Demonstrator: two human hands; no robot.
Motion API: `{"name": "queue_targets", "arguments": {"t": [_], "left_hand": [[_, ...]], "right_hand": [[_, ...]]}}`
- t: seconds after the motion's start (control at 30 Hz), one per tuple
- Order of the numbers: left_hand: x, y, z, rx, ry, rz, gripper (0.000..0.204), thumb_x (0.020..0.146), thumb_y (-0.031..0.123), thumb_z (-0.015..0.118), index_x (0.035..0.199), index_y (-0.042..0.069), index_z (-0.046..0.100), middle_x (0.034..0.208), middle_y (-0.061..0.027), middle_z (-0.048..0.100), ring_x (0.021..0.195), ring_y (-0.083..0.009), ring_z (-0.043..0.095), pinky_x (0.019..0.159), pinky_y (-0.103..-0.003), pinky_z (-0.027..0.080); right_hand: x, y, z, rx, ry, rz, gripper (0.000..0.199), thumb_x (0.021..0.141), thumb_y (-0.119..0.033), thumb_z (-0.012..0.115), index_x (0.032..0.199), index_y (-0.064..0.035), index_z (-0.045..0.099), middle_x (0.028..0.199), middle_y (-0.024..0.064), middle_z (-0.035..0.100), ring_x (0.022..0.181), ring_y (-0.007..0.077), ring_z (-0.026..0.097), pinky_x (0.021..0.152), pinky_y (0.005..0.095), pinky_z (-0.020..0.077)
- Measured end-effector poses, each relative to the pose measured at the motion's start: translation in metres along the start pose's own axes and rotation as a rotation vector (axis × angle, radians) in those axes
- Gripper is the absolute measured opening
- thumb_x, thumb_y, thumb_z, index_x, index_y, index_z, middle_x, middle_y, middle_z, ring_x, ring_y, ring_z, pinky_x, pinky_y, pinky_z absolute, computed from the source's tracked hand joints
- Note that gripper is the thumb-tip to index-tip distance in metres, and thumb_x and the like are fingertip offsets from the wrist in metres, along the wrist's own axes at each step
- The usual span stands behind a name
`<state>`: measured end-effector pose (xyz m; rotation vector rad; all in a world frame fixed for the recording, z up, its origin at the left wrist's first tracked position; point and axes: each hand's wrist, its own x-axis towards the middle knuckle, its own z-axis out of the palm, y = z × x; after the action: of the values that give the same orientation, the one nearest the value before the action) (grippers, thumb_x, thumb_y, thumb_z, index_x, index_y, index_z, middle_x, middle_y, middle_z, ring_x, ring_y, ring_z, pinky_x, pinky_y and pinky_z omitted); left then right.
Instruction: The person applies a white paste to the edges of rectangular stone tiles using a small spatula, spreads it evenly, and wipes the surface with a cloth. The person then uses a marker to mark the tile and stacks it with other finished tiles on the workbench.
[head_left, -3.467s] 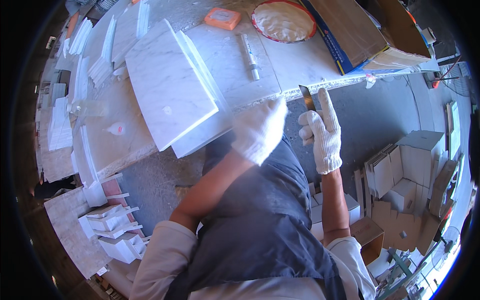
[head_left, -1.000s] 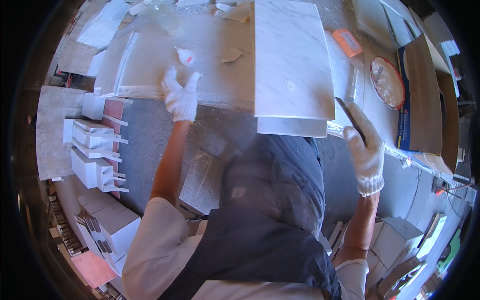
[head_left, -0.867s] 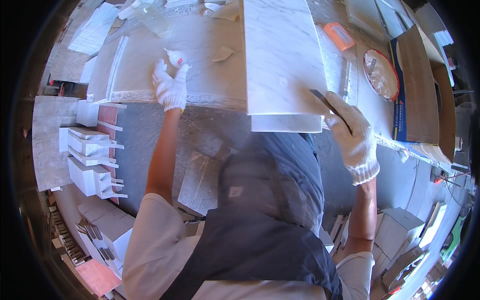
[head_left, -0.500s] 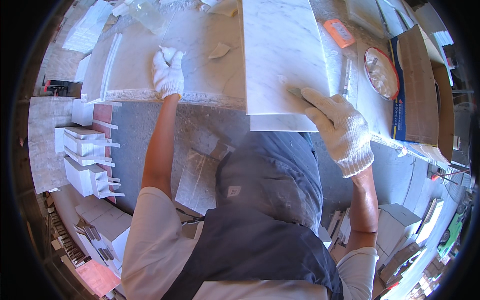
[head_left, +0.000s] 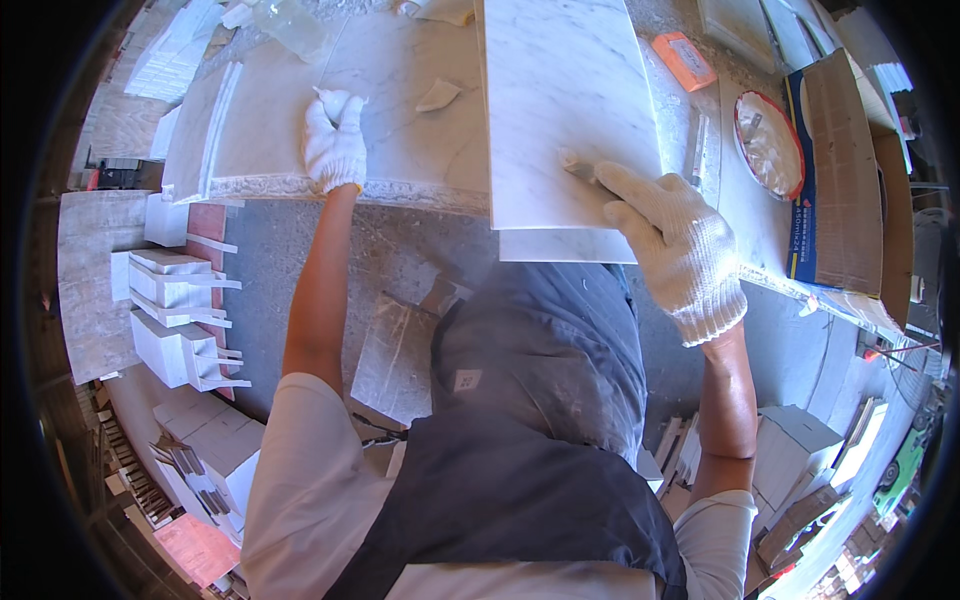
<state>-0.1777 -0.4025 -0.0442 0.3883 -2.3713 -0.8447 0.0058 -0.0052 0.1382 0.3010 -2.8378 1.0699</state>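
My right hand (head_left: 685, 240), in a white knitted glove, is closed on a small flat scraper (head_left: 577, 166). The scraper's blade end lies against the top face of a white, grey-veined marble slab (head_left: 565, 90), near its front right part. That slab's front end juts past the bench edge, and another pale piece (head_left: 565, 246) shows beneath it. My left hand (head_left: 335, 140), gloved too, rests on the marble-topped bench (head_left: 260, 120) by its rough front edge. Its fingers are slightly apart and nothing shows in them.
On the bench sit a broken marble chip (head_left: 438, 96), an orange box (head_left: 684, 61), a red-rimmed tub of white paste (head_left: 768, 145) and a marker-like stick (head_left: 697, 148). An open cardboard box (head_left: 840, 170) stands at right. Stacked white pieces (head_left: 170, 285) are at left.
My right hand has moved slightly up and left, carrying the scraper a little inward across the slab. My left hand stays in nearly the same place.
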Motion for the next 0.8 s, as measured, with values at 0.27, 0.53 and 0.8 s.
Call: {"name": "queue_targets", "arguments": {"t": [0.27,0.53,0.8], "left_hand": [[0.004,-0.012,0.005,-0.051,-0.008,0.024,0.056,0.083,0.051,0.079,0.120,0.011,0.068,0.107,-0.0135,0.075,0.099,-0.0327,0.070,0.088,-0.044,0.053],[0.003,-0.011,0.004,-0.029,-0.010,0.008,0.055,0.084,0.049,0.079,0.122,0.011,0.067,0.109,-0.0132,0.074,0.100,-0.0321,0.070,0.089,-0.043,0.053],[0.004,-0.010,0.006,-0.054,-0.005,-0.007,0.057,0.083,0.052,0.078,0.121,0.010,0.067,0.108,-0.0126,0.074,0.099,-0.0309,0.070,0.089,-0.043,0.053]], "right_hand": [[0.001,-0.004,0.008,-0.126,0.021,-0.037,0.032,0.096,-0.023,0.067,0.126,-0.0110,0.073,0.079,0.0156,0.061,0.068,0.0280,0.060,0.067,0.0388,0.0493],[0.012,0.003,0.004,-0.023,0.021,-0.106,0.032,0.098,-0.021,0.064,0.127,-0.0112,0.072,0.081,0.0163,0.062,0.071,0.0287,0.061,0.070,0.0391,0.0496],[0.006,0.008,0.014,-0.183,0.033,-0.079,0.032,0.097,-0.023,0.065,0.127,-0.0150,0.073,0.080,0.0147,0.062,0.070,0.0305,0.062,0.067,0.0399,0.0509]]}}
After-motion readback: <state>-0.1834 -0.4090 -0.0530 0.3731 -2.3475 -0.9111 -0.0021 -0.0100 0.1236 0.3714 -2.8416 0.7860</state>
